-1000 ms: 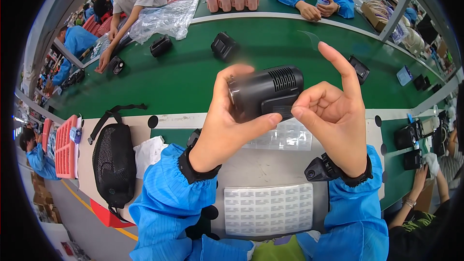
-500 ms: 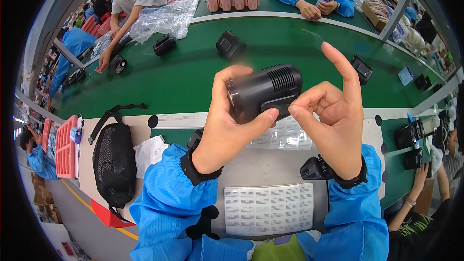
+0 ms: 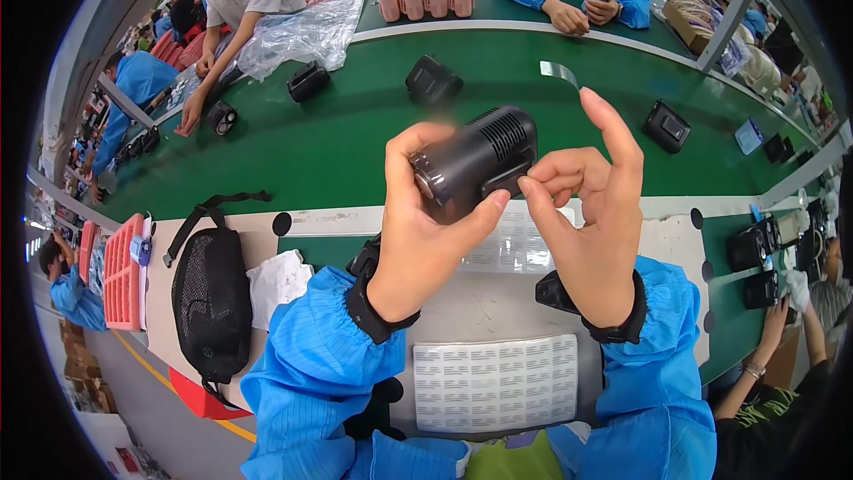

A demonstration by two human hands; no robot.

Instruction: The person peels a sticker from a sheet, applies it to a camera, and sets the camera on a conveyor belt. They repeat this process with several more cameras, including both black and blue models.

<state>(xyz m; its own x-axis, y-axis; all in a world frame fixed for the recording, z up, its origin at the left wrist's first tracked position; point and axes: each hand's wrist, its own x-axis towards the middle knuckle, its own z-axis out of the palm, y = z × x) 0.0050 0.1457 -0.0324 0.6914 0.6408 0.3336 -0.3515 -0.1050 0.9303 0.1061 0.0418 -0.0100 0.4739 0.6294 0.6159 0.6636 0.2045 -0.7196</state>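
Observation:
My left hand (image 3: 418, 222) grips a black cylindrical device (image 3: 475, 156) above the near side of the bench, its vented end up and to the right. A raised block on the device's side faces my right hand (image 3: 586, 231). There the thumb and a bent finger pinch at the edge of that block; whatever lies between them is too small to make out. My right index finger points up, with a thin shiny film strip (image 3: 558, 72) clinging to its tip. Below the hands lie a clear sticker sheet (image 3: 511, 249) and a white sheet of printed labels (image 3: 495, 384).
Similar black devices (image 3: 434, 82) rest along the green belt (image 3: 338, 151). A black mesh pouch (image 3: 211, 302) and a white cloth (image 3: 277, 284) lie left of my arm. Pink devices (image 3: 426, 0) stand across the belt, near other workers. Another black device (image 3: 553, 292) sits by my right wrist.
Both hands and the held device have shifted slightly left. The film strip on my right index finger now shows broadside. Several devices on the belt have moved a little to the right.

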